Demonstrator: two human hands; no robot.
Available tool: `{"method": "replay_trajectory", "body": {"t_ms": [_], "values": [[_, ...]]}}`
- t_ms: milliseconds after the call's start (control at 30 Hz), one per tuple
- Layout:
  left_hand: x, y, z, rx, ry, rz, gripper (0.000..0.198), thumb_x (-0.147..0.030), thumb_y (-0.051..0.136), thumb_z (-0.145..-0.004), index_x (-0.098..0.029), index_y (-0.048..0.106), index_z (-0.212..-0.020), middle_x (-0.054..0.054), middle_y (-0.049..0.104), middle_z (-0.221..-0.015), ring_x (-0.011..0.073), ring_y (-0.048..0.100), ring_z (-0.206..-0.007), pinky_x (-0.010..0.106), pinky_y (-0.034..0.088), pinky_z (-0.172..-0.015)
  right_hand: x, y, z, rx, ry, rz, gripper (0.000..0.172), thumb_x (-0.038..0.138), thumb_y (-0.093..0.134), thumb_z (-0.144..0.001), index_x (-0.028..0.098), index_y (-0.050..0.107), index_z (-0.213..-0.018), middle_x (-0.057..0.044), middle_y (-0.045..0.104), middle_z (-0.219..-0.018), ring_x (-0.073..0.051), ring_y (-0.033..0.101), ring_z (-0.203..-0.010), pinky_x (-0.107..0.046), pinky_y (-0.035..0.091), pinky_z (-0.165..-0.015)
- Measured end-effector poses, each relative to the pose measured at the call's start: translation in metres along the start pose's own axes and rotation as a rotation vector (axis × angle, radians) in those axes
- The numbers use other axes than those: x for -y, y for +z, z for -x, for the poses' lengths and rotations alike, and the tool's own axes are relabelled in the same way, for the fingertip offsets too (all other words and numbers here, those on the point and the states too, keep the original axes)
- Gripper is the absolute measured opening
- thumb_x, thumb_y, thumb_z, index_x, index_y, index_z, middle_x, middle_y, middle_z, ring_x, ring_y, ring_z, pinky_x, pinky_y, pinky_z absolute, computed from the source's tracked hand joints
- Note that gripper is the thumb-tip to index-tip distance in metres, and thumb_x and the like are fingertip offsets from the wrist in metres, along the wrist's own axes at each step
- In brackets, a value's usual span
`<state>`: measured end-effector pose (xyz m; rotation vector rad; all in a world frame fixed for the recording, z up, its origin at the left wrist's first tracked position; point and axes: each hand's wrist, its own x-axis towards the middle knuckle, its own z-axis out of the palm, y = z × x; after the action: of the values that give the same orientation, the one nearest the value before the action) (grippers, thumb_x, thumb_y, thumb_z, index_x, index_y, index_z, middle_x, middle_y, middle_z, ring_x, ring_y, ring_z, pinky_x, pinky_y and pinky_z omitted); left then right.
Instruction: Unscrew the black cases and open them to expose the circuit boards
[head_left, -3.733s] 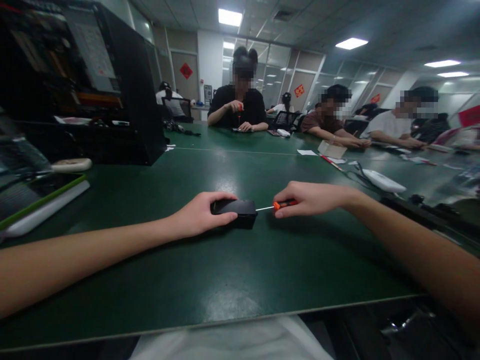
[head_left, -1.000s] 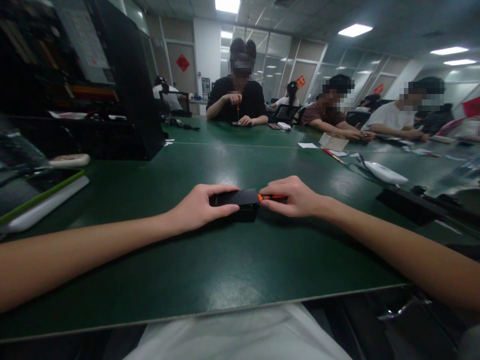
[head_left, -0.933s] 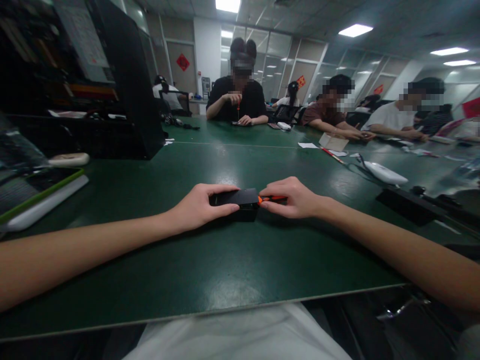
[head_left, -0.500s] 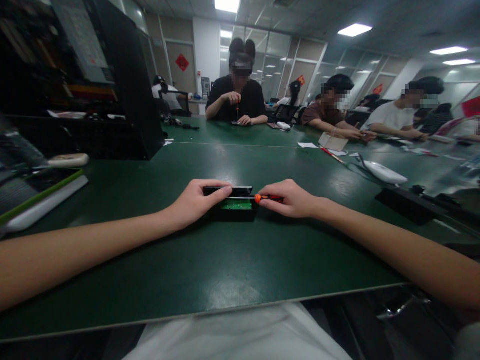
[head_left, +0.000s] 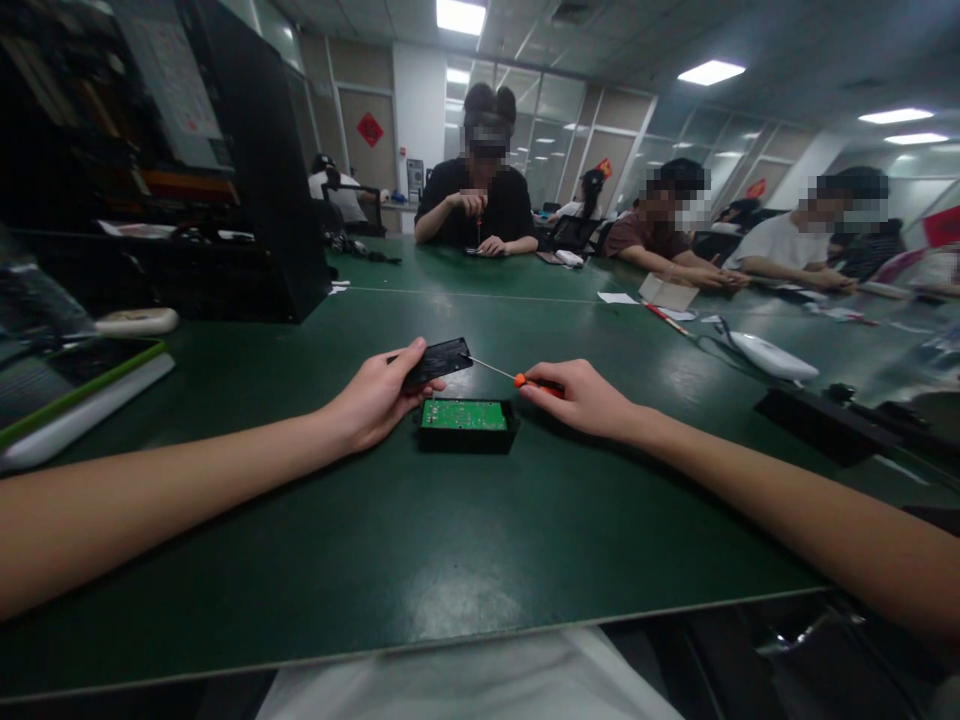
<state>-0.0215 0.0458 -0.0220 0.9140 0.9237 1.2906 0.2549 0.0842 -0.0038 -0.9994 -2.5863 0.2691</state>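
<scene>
My left hand grips a flat black cover by its left end, thumb on top, tilted above the table. Below it an open black plastic box rests on the green table. Inside the box lies a green circuit board. My right hand is closed around an orange and black screwdriver. Its thin metal shaft points left, and the tip appears to meet the cover's right edge.
A black cabinet stands at the left, near a green-edged white case. To the right are a white device with a cable and a black object. Several people sit across the table; the person opposite holds a screwdriver.
The cover has come up off the box and tilted away in my left hand, so the circuit board shows fully. The screwdriver's shaft now slants up toward the cover.
</scene>
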Motion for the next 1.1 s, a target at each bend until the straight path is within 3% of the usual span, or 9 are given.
{"method": "replay_trajectory", "body": {"t_ms": [167,333,467,633,867,1000,1100], "values": [[0.0,0.0,-0.004,-0.048,-0.003,0.093,0.023,-0.022,0.047,-0.104,-0.009,0.065,-0.096,0.01,0.072,-0.079,0.0135,0.069,-0.065,0.02,0.057,-0.061,0.008,0.001,0.002,0.009,0.08,0.021,0.042,0.049,0.051,-0.095,0.013,0.071,-0.105,-0.006,0.068,-0.083,-0.011,0.056,-0.068,-0.023,0.034,-0.063],[-0.002,0.0,-0.004,-0.042,-0.012,0.133,0.016,-0.017,0.05,-0.101,-0.01,0.064,-0.098,0.01,0.072,-0.086,0.0149,0.071,-0.066,0.02,0.057,-0.058,0.01,-0.005,0.002,0.091,0.163,0.122,0.041,0.049,0.052,-0.093,0.013,0.071,-0.095,-0.005,0.066,-0.077,-0.01,0.052,-0.062,-0.024,0.03,-0.059],[-0.004,0.002,-0.001,-0.022,-0.019,0.133,0.017,-0.014,0.051,-0.099,-0.009,0.067,-0.101,0.012,0.072,-0.088,0.0157,0.072,-0.069,0.02,0.058,-0.059,0.009,-0.009,0.004,0.114,0.161,0.16,0.04,0.047,0.052,-0.094,0.014,0.071,-0.102,-0.006,0.068,-0.083,-0.012,0.055,-0.066,-0.024,0.033,-0.062],[-0.007,0.005,0.005,-0.027,-0.023,0.114,0.024,-0.005,0.047,-0.094,-0.008,0.061,-0.113,0.012,0.073,-0.088,0.0165,0.073,-0.07,0.022,0.06,-0.064,0.013,-0.006,0.008,0.112,0.084,0.207,0.037,0.045,0.052,-0.095,0.016,0.069,-0.107,-0.007,0.068,-0.09,-0.014,0.058,-0.075,-0.026,0.039,-0.068],[-0.005,0.008,0.008,-0.026,-0.009,0.018,0.02,-0.001,0.05,-0.094,-0.009,0.057,-0.112,0.014,0.073,-0.092,0.0172,0.075,-0.075,0.026,0.062,-0.071,0.031,-0.001,0.01,-0.083,-0.158,0.137,0.044,0.049,0.043,-0.1,0.014,0.063,-0.116,-0.013,0.064,-0.118,-0.021,0.06,-0.107,-0.035,0.047,-0.095],[-0.002,0.007,0.006,-0.012,0.007,0.014,0.019,-0.001,0.052,-0.093,-0.01,0.056,-0.108,0.013,0.072,-0.091,0.018,0.074,-0.074,0.029,0.061,-0.073,0.051,0.003,0.008,-0.027,-0.262,0.111,0.061,0.059,0.056,-0.091,0.013,0.055,-0.131,-0.016,0.06,-0.128,-0.025,0.058,-0.117,-0.041,0.048,-0.101],[0.001,0.006,0.004,0.007,0.041,-0.005,0.017,-0.003,0.055,-0.09,-0.014,0.056,-0.103,0.008,0.07,-0.09,0.0176,0.073,-0.072,0.028,0.059,-0.069,0.064,0.01,0.003,0.027,-0.293,0.06,0.063,0.055,0.058,-0.092,0.015,0.05,-0.14,-0.014,0.06,-0.133,-0.024,0.058,-0.121,-0.04,0.047,-0.104]]}}
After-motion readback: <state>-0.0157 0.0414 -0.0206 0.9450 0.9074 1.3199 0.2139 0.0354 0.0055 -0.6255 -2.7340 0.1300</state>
